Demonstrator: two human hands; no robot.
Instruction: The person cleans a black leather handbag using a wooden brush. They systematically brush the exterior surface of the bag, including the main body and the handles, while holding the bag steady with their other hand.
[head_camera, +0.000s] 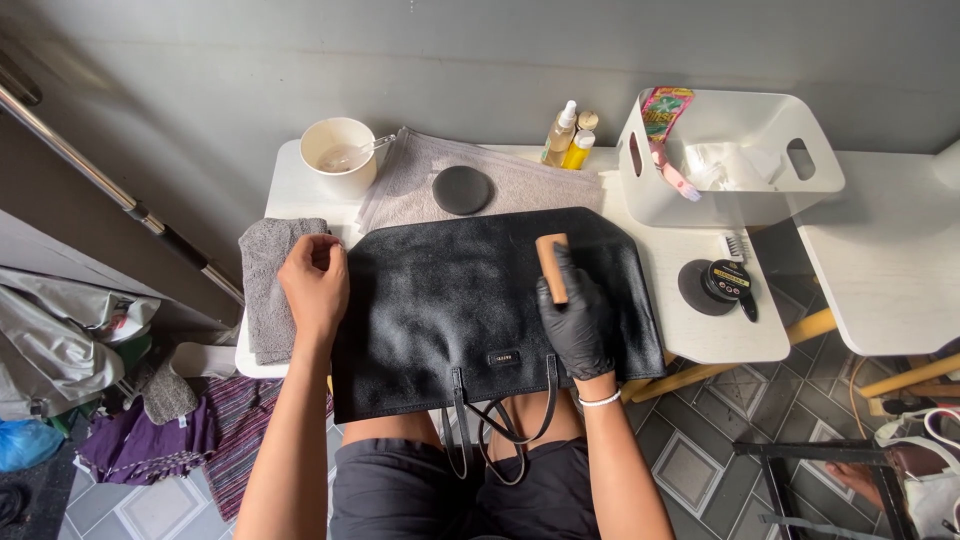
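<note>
Lying flat across the small white worktop (720, 340), the black leather tote bag (450, 300) has its two thin straps hanging off the near edge over the person's lap. On the bag's upper right part, the right hand (575, 315), in a black glove, is closed around a small wooden-backed brush (552, 266) pressed against the leather. At the bag's left edge, the bare left hand (314, 285) rests with fingers curled, gripping nothing that shows, partly on the bag and partly on a folded grey towel (268, 290) just beside it. Behind the bag lies a second spread grey towel (530, 180) with a round black lid (462, 189) on it. Left of that towel stands a white cup (338, 155) with a spoon in it; right of it, small yellow and clear bottles (568, 135). Further right of the bag sits a white plastic basket (730, 195), and near the bag's right side an open round tin of polish (722, 281).
</note>
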